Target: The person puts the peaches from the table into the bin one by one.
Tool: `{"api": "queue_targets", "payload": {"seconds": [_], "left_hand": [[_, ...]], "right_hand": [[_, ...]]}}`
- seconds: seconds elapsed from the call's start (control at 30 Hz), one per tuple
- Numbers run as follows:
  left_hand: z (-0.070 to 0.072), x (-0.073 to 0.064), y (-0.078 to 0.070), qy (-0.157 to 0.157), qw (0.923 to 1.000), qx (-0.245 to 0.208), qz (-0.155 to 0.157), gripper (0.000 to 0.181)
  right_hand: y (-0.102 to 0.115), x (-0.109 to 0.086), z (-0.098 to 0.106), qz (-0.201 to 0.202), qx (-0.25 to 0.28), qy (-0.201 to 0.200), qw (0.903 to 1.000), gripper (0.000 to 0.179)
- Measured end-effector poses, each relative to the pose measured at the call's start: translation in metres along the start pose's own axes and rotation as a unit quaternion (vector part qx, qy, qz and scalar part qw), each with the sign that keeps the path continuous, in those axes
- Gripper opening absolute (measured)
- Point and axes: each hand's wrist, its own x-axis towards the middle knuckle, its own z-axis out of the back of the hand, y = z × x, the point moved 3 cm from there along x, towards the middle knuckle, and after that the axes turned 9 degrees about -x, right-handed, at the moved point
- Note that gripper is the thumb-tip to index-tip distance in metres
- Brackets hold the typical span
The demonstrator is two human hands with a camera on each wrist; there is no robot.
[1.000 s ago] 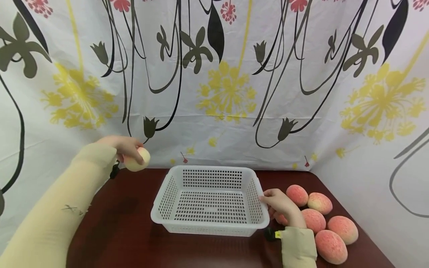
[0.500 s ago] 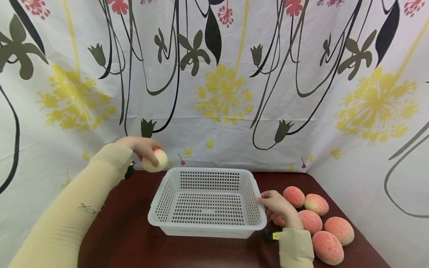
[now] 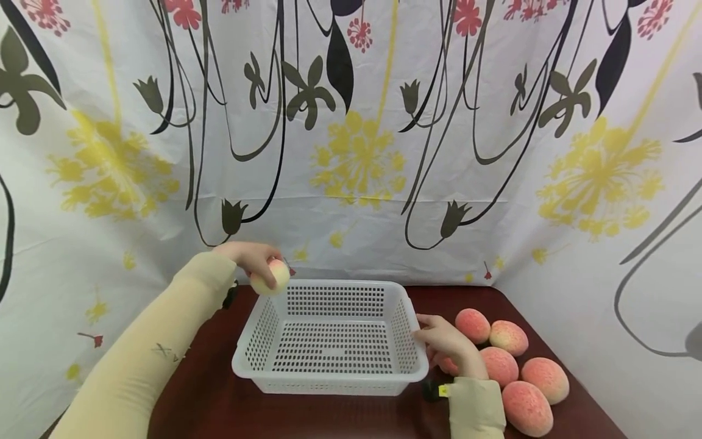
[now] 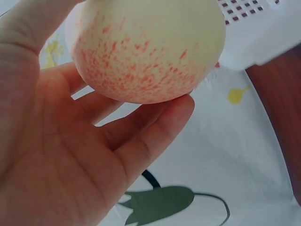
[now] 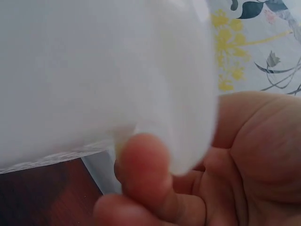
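My left hand (image 3: 251,257) grips a peach (image 3: 276,277), pale yellow with pink speckles, and holds it up at the back left corner of a white plastic basket (image 3: 329,385). In the left wrist view, the fingertips press on the speckled side of the peach (image 4: 150,52), with the basket at the upper right. My right hand (image 3: 448,340) pinches the basket's right rim. The right wrist view shows the thumb and fingers around the white basket edge (image 5: 188,117). The basket is slotted, and nothing lies inside it.
Several pink peaches (image 3: 528,408) lie on the dark red-brown table (image 3: 307,421) to the right of the basket, one partly hidden behind my right hand. A flowered white curtain (image 3: 351,231) hangs behind the table and along its sides.
My left hand has carried the peach rightward from beyond the table's left part to the basket's back left corner. The right hand keeps its hold on the rim. The head view has shifted slightly.
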Motion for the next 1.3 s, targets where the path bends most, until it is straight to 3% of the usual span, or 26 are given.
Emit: {"api": "queue_targets", "payload": {"seconds": [0.13,0.23,0.37,0.57,0.8,1.03,1.3], "left_hand": [[-0.011,0.01,-0.005,0.012,0.9993,-0.031,-0.018,0.054],[-0.019,0.018,-0.007,0.009,0.9981,-0.051,-0.033,0.052],[-0.031,0.03,-0.007,-0.002,0.9982,-0.045,-0.04,0.052],[-0.047,0.045,-0.014,-0.02,0.9974,-0.059,-0.035,0.056],[-0.061,0.065,-0.028,-0.025,0.9971,-0.039,-0.06,0.05],[-0.073,0.084,-0.042,-0.038,0.9978,-0.007,-0.053,0.055],[-0.1,0.111,-0.06,-0.049,0.9964,0.005,-0.069,0.061]], "right_hand": [[0.001,-0.001,0.001,0.008,-0.01,0.007,0.9999,0.051],[0.001,-0.003,0.003,-0.002,-0.018,-0.003,0.9998,0.059],[0.0,-0.005,0.003,-0.009,-0.018,-0.009,0.9997,0.072],[0.0,-0.005,0.004,0.03,0.005,0.02,0.9993,0.065],[0.001,-0.004,0.005,0.04,0.011,0.033,0.9986,0.058],[0.005,0.0,0.007,0.03,0.015,0.027,0.9991,0.059],[-0.002,-0.002,0.007,0.028,0.016,0.022,0.9992,0.06]]}}
